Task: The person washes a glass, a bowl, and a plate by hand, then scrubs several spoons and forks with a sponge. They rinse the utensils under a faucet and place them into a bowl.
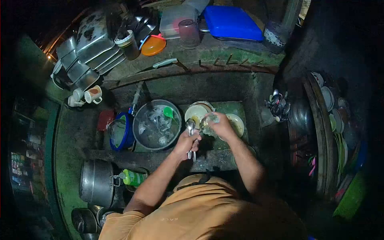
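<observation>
My left hand (187,145) is closed around a small bunch of metal spoons (190,125), bowls upward and handles sticking out below the fist. Close by on the right, my right hand (222,127) grips a clear, glass-like item (209,120) whose exact kind I cannot make out. Behind both hands lies a stack of pale plates (197,112). Another plate (237,124) with food bits on it sits beyond my right wrist, partly hidden. To the left stands a grey basin (138,132) of sudsy water with dishes and a green utensil (168,111) in it.
A blue basin (128,142) stands left of the grey one. Below are a large metal pot (96,182) and a green bottle (134,178). Metal trays (94,40) and a blue lid (233,23) fill the ledge above. At right are a utensil holder (277,106) and a dish rack (316,132).
</observation>
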